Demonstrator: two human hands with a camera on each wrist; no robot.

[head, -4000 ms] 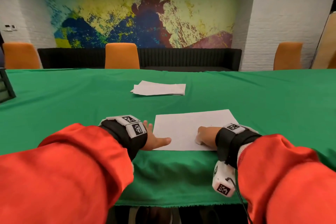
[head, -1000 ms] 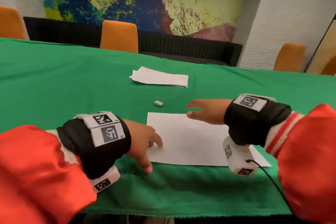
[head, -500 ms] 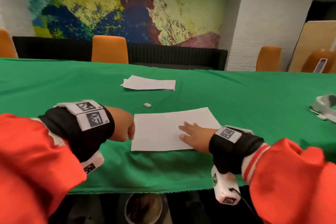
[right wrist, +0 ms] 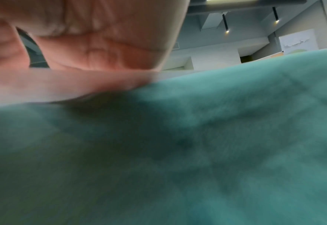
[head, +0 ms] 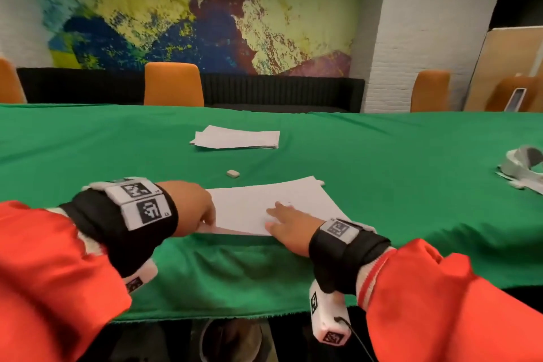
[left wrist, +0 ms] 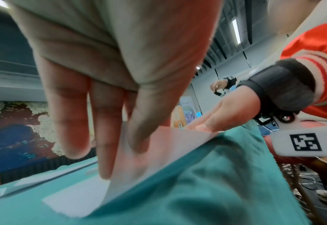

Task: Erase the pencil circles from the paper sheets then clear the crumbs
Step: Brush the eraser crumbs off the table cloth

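Left hand (head: 192, 209) at the left edge of one paper sheet (head: 264, 206), thumb above and fingers below, pinching that edge and lifting it slightly off the green tablecloth (head: 382, 173). Right hand (head: 289, 228) flat on the same sheet near its front edge, fingers straight and spread, pressing down, holding nothing. One small white eraser (head: 232, 173) on the cloth just beyond the sheet, touched by neither hand. One loose stack of paper (head: 236, 138) farther back; number of sheets unreadable. Three orange chairs (head: 173, 84) behind the table. Pencil circles and crumbs too faint to count.
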